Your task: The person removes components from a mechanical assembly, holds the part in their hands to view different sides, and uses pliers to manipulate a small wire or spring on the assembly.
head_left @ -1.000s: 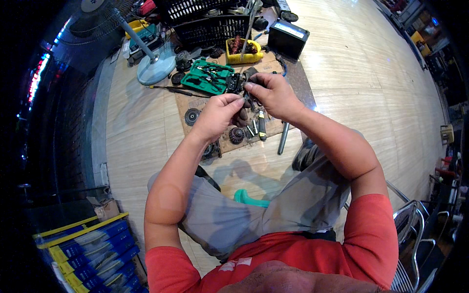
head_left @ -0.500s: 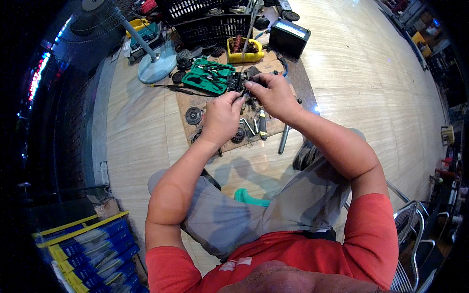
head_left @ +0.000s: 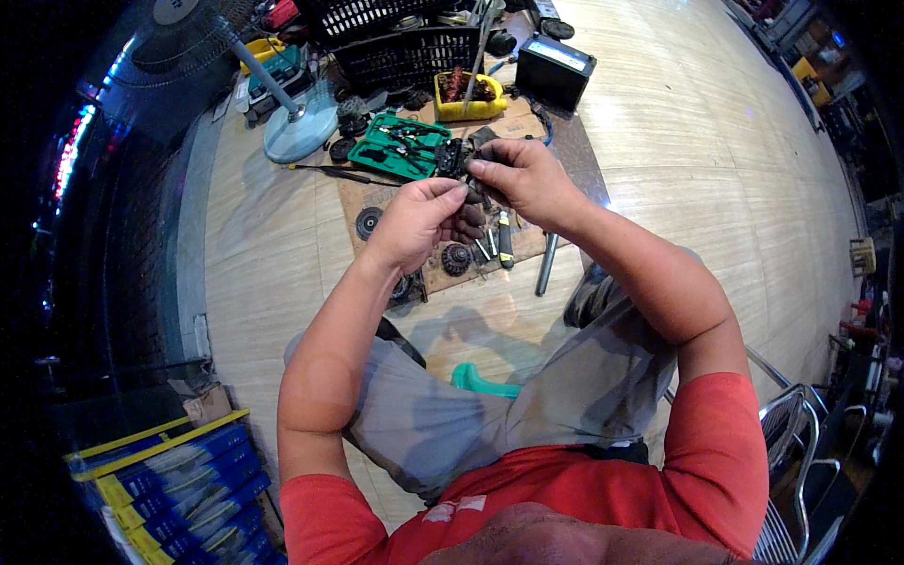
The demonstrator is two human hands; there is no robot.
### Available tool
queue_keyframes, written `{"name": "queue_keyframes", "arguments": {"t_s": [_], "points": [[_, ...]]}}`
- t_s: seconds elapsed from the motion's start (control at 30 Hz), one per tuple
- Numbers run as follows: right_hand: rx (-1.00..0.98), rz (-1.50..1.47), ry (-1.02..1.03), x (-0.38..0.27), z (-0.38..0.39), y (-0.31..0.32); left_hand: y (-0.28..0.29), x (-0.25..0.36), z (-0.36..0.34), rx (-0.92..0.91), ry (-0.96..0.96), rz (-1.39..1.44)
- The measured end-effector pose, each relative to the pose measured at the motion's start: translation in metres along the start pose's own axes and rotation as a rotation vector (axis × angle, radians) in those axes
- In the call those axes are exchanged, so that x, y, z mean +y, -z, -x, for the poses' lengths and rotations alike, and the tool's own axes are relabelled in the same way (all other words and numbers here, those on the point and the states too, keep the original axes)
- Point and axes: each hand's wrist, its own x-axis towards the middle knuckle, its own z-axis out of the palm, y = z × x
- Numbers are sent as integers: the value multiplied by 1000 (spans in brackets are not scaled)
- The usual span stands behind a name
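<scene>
My right hand (head_left: 529, 181) is closed in a pinch over a cluster of small black parts; what it grips is too small and dark to name. Just left of it, my left hand (head_left: 414, 221) is turned partly palm up, thumb against the forefinger and the other fingers curled, sooty at the tips. Whatever lies in that pinch cannot be made out. Beyond both hands lies an open green tool case (head_left: 400, 146) of dark tools. A toothed gear (head_left: 457, 259) and a yellow-and-black utility knife (head_left: 506, 240) lie below them on a cardboard sheet (head_left: 441, 280).
A yellow container (head_left: 468, 108) of dark parts and a black battery (head_left: 556, 73) stand at the back, near a black crate (head_left: 410, 58). The fan's round base (head_left: 301, 127) is at the left. A metal tube (head_left: 546, 266) lies right of the knife.
My left hand has rolled palm upward and drawn slightly away from the right, showing its curled fingers and uncovering more of the gear. My right hand has barely shifted.
</scene>
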Motion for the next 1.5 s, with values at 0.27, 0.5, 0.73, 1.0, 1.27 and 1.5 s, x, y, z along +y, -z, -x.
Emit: {"name": "queue_keyframes", "arguments": {"t_s": [0.27, 0.5, 0.73, 1.0, 1.27, 1.5], "points": [[180, 234, 79, 6, 0, -10, -16, -6, 0, 373, -228, -524], [150, 342, 38, 6, -1, -9, -21, -14, 2, 510, -567, -1159], [-2, 127, 107, -2, 0, 1, -4, 0, 2, -19, -55, 160], [175, 272, 208, 4, 1, -10, -4, -10, -5, 140, -117, -61], [192, 341, 174, 6, 2, -11, -17, -15, -6, 454, -310, -610], [42, 134, 128, -2, 1, -1, -6, -2, -1, 1, -108, 160]]}}
